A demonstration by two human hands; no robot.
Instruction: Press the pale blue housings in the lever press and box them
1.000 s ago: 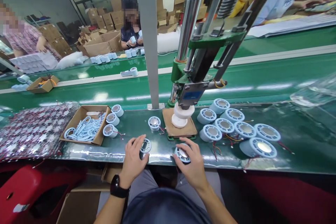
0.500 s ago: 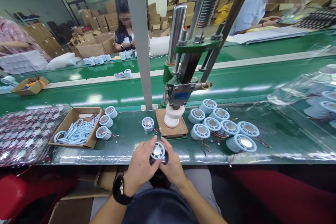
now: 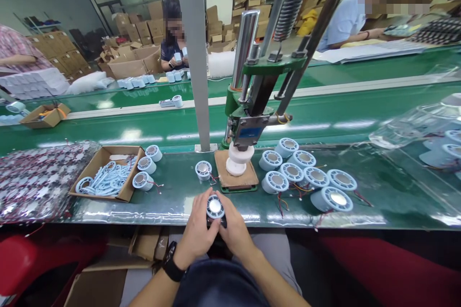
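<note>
- The held housing point(image 3: 215, 206), a round pale-blue piece with a silvery centre, is grasped between the left hand point(image 3: 197, 228) and the right hand point(image 3: 236, 230), close to the front edge of the green workbench point(image 3: 173, 208); its sides are enclosed by curled fingers, and the thumbs are brought together at its near side.
- Beyond the fingertips, the press point(image 3: 252, 127) is reached across a short strip of bench; a wider strip lies between the carton point(image 3: 126, 193) and the hands.
- To the left of the press, a lone housing point(image 3: 203, 171) is set upright, its wires trailed towards the base board point(image 3: 248, 178).
- To the right, a housing cluster point(image 3: 291, 171) is packed closely, with thin red and orange wires spilled towards the front edge.
- On the press, chromed and dark metal rods are combined with a coiled spring point(image 3: 293, 5) and green-painted brackets; two smooth white discs point(image 3: 241, 154) are seen above the brown, flat base board.
- The bench is covered with a glossy surface, by which light is reflected.
- The open cardboard carton is filled with tangled pale-blue rings point(image 3: 111, 180); three housings point(image 3: 146, 165) are lined up beside its right wall.
- At far left, silvery parts point(image 3: 39, 180) are laid out with red wires.
</note>
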